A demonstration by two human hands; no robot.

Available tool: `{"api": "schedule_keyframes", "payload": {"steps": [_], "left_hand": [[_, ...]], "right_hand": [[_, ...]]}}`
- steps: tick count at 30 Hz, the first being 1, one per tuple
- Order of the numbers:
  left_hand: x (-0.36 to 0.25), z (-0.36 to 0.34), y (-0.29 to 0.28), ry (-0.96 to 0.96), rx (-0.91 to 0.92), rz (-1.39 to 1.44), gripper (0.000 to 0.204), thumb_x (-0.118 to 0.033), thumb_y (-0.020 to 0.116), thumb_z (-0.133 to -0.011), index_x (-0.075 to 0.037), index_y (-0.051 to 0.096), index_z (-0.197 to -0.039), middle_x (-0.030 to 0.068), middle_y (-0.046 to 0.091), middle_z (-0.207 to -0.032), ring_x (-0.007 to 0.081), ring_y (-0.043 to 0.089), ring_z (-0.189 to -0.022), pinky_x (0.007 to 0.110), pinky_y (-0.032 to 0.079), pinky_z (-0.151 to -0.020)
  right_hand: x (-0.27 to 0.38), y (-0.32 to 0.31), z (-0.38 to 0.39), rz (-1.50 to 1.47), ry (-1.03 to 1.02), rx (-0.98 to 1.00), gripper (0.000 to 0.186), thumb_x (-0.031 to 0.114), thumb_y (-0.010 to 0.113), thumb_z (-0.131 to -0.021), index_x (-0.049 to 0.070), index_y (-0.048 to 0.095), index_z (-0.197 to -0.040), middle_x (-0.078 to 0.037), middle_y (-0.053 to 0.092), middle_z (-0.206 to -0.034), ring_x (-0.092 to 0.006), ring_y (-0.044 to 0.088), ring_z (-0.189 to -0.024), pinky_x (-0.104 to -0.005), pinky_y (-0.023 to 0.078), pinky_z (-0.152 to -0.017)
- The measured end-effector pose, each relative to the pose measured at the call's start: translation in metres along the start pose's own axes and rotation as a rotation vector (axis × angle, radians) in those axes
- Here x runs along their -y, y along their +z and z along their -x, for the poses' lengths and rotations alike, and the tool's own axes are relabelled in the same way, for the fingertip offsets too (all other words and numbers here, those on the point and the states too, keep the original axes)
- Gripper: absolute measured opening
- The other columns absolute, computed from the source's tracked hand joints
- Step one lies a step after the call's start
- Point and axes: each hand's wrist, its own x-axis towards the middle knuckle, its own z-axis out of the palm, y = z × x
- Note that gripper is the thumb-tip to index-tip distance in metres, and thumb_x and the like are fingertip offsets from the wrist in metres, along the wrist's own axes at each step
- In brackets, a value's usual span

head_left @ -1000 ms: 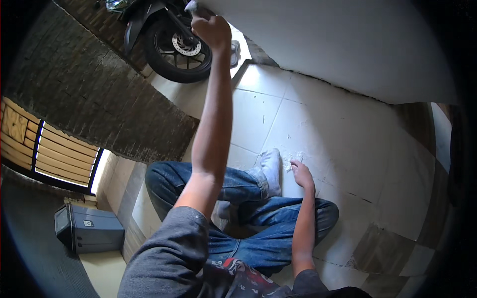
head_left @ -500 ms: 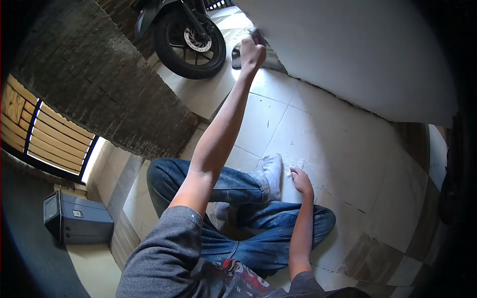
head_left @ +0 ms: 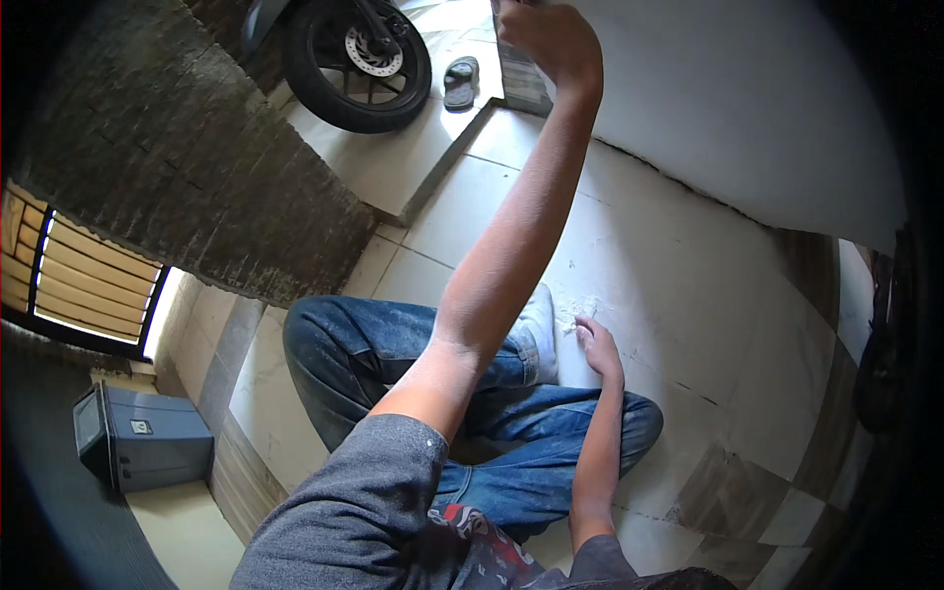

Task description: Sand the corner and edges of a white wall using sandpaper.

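My left hand (head_left: 557,41) is raised at the top of the view, in front of the white wall (head_left: 747,108). Its fingers are closed, and a small dark thing shows at their tips by the upper edge, too cut off to name. Low by the floor, my right hand (head_left: 600,348) has its fingers curled in beside a patch of white flakes (head_left: 580,311) on the tiles. What those fingers hold, if anything, is hidden. Between my hands are my crossed legs in blue jeans (head_left: 393,339) and a white sock (head_left: 537,324), partly behind my left forearm.
Beyond a tiled step (head_left: 433,182) stands a motorbike's front wheel (head_left: 359,69), with a dark slipper (head_left: 460,84) near it. A rough dark wall (head_left: 177,147) runs along the left. A grey-blue box (head_left: 162,438) is at the lower left, below a slatted gate (head_left: 93,280).
My left hand has moved up and to the right along the wall, uncovering the slipper. My right hand stays by the flakes, its fingers slightly shifted. The view has tilted a little.
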Motion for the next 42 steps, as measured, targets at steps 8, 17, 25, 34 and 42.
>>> {"api": "schedule_keyframes", "payload": {"steps": [8,17,25,34,42], "left_hand": [[0.027,0.022,-0.035,-0.075,0.174,0.087,0.04,0.002,0.039,-0.081,0.021,0.044,-0.116,0.0305,0.06,-0.075,0.0406,0.062,-0.069,0.043,0.05,-0.068],[0.038,-0.055,-0.11,-0.101,0.326,0.287,0.019,-0.004,0.048,-0.089,0.009,0.059,-0.097,0.0168,0.066,-0.084,0.0218,0.064,-0.077,0.031,0.047,-0.072],[0.089,-0.063,-0.119,-0.375,0.694,0.422,0.022,-0.007,0.055,-0.087,0.004,0.059,-0.106,0.0122,0.067,-0.096,0.0159,0.063,-0.09,0.028,0.047,-0.083],[0.087,-0.089,-0.121,-0.272,1.002,0.457,0.056,-0.005,0.051,-0.08,-0.005,0.034,-0.133,0.0132,0.063,-0.09,0.0182,0.063,-0.087,0.033,0.051,-0.081],[0.07,-0.074,-0.099,0.038,1.077,0.395,0.081,-0.004,0.047,-0.072,-0.019,0.016,-0.146,0.0107,0.061,-0.065,0.0202,0.062,-0.054,0.037,0.06,-0.071]], "right_hand": [[0.02,-0.012,0.028,-0.017,-0.033,-0.085,0.028,0.013,0.049,-0.092,0.002,0.058,-0.116,-0.015,0.063,-0.11,-0.0252,0.059,-0.104,-0.0318,0.042,-0.093],[0.009,-0.047,0.186,0.032,0.053,-0.874,0.033,0.011,0.045,-0.094,0.0,0.051,-0.125,-0.014,0.053,-0.126,-0.0247,0.052,-0.115,-0.0341,0.039,-0.098],[-0.014,-0.016,0.204,0.147,0.325,-1.04,0.041,0.025,0.042,-0.097,-0.002,0.048,-0.128,-0.017,0.05,-0.129,-0.0277,0.049,-0.118,-0.0363,0.037,-0.1],[-0.001,-0.015,0.185,0.092,0.255,-1.032,0.039,0.026,0.044,-0.096,-0.004,0.051,-0.121,-0.017,0.054,-0.122,-0.0264,0.05,-0.113,-0.0345,0.035,-0.099],[0.008,-0.011,0.183,0.143,0.281,-1.037,0.037,0.023,0.044,-0.097,-0.005,0.051,-0.12,-0.016,0.056,-0.12,-0.0254,0.052,-0.11,-0.0337,0.036,-0.098]]}}
